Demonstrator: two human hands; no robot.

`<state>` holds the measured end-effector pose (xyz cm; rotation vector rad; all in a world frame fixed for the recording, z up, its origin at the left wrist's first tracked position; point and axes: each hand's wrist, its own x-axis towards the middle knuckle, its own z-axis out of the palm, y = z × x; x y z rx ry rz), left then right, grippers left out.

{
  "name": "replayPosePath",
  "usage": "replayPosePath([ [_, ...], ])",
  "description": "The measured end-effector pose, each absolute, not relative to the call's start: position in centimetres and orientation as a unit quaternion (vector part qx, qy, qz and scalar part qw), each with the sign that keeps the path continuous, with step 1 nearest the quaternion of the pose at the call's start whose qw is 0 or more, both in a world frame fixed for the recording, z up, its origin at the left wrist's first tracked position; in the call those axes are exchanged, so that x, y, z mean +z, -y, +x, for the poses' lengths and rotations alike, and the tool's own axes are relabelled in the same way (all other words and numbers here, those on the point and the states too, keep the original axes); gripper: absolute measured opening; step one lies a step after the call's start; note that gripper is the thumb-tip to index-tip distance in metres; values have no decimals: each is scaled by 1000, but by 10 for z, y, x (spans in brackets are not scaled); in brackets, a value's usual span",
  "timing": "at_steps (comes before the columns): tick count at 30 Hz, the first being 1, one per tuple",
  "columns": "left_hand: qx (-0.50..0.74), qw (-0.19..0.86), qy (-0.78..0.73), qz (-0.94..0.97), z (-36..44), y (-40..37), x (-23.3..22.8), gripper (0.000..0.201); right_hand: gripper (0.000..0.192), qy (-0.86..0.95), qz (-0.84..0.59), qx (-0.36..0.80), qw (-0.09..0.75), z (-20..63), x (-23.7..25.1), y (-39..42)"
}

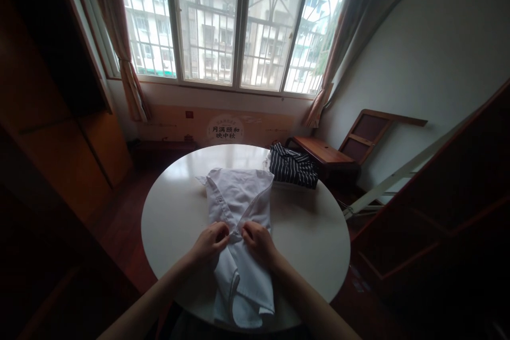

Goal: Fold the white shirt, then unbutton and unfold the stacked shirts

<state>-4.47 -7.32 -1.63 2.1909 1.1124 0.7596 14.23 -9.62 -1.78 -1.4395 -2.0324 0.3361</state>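
Pinching the white shirt point(239, 207) at its middle, left hand point(211, 241) and right hand point(258, 241) close their fingers on fabric; beyond them both sides lie folded inward, while the hem below hangs unfolded off the surface point(311, 223).

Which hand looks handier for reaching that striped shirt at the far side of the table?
Probably the right hand: the striped shirt lies far right of the white shirt, while the left hand sits further away.
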Motion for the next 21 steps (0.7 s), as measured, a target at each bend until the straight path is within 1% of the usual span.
replayPosePath([
  [8,316,305,-417,795,-39,75,-20,29,15,771,-545,132,301,142,-16,96],
  [16,284,305,-400,816,-40,76,-12,32,16,765,-549,148,304,142,-15,97],
  [18,275,308,-395,821,-39,77,-11,34,18,760,-549,165,306,142,-14,96],
  [21,274,307,-383,827,-38,80,-11,34,27,746,-566,184,298,141,-12,95],
])
